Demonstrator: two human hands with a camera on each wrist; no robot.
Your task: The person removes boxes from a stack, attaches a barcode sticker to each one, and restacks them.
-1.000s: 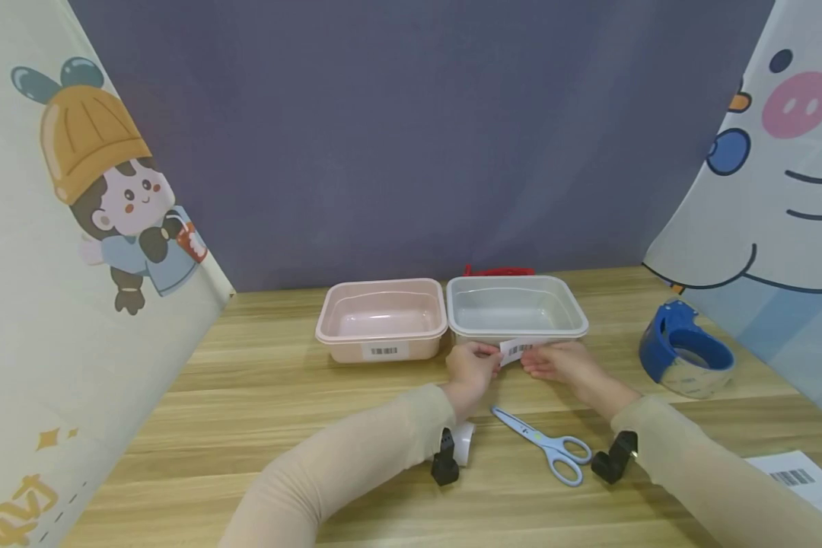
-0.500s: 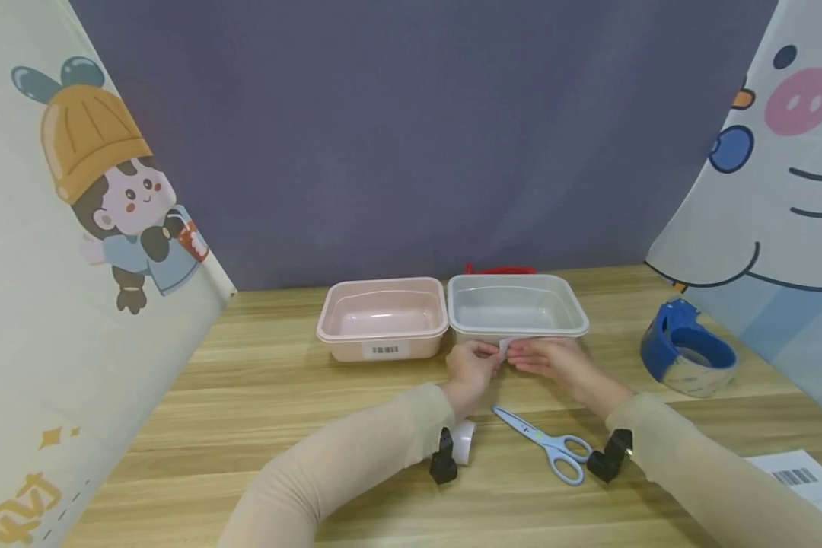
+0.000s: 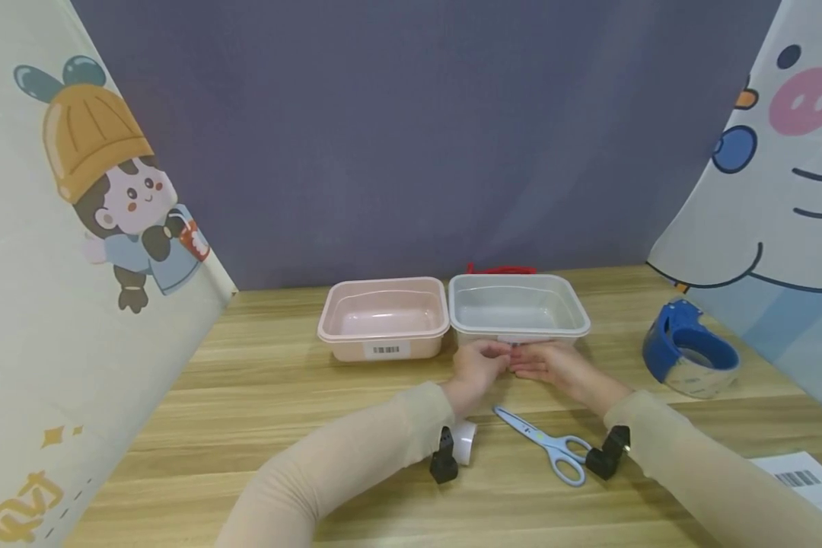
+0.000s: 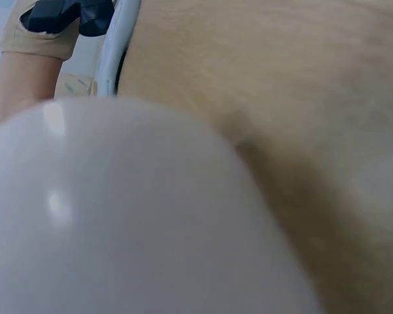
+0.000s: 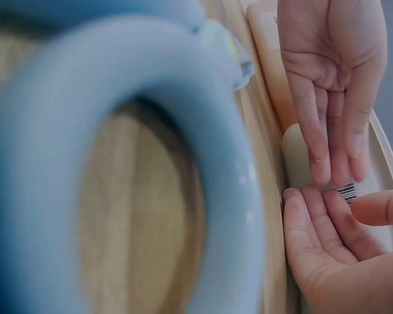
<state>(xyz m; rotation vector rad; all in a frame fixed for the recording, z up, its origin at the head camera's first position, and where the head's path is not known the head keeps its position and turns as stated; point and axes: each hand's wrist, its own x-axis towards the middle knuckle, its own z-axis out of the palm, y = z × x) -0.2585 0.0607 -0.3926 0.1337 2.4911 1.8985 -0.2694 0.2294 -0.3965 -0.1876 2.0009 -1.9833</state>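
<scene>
Both bare hands meet at the front wall of the pale grey-white plastic tub point(image 3: 577, 332). A white barcode label point(image 5: 347, 192) lies against that wall, mostly covered by fingers. Straight fingers of the left hand point(image 3: 476, 367) touch the label from the left side. From the right, the right hand point(image 3: 555, 364) lays its extended fingers on it, thumb apart in the right wrist view. Left of this tub stands a pink tub point(image 3: 421, 347) with its own barcode label point(image 3: 387, 350) on the front.
Light blue scissors point(image 3: 544, 441) lie in front of the hands. A glossy white rounded object point(image 3: 463, 443) sits by the left wrist. To the right are a blue tape dispenser point(image 3: 688, 350) and a barcode sheet point(image 3: 801, 479). Something red point(image 3: 503, 269) lies behind the tubs.
The label, earlier held between the hands with its right end free of the wall, now lies on the tub. The right hand has moved left until its fingertips meet the left hand's.
</scene>
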